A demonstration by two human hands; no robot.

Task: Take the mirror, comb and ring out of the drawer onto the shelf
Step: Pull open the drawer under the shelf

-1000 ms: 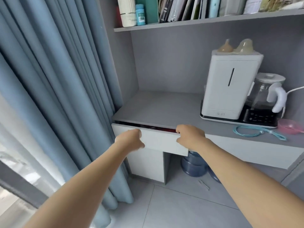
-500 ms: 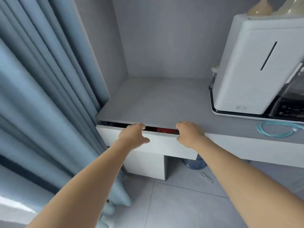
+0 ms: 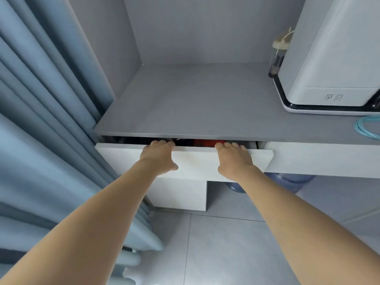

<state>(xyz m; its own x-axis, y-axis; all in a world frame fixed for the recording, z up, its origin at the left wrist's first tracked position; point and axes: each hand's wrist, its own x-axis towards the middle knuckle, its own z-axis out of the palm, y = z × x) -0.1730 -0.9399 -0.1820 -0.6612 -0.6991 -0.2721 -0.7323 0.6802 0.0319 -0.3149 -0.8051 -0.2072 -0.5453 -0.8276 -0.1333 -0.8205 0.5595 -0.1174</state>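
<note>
Your left hand (image 3: 158,156) and right hand (image 3: 234,158) both have fingers hooked over the top edge of the drawer (image 3: 195,159). It's barely ajar under the shelf (image 3: 195,103), something red (image 3: 203,143) showing inside.

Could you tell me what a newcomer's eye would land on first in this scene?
Two bare arms reach to the centre, where the left hand and right hand hook their fingers over the top edge of a white drawer, open only a crack under the grey shelf. Something red shows in the gap; a white appliance stands on the shelf at right.
</note>
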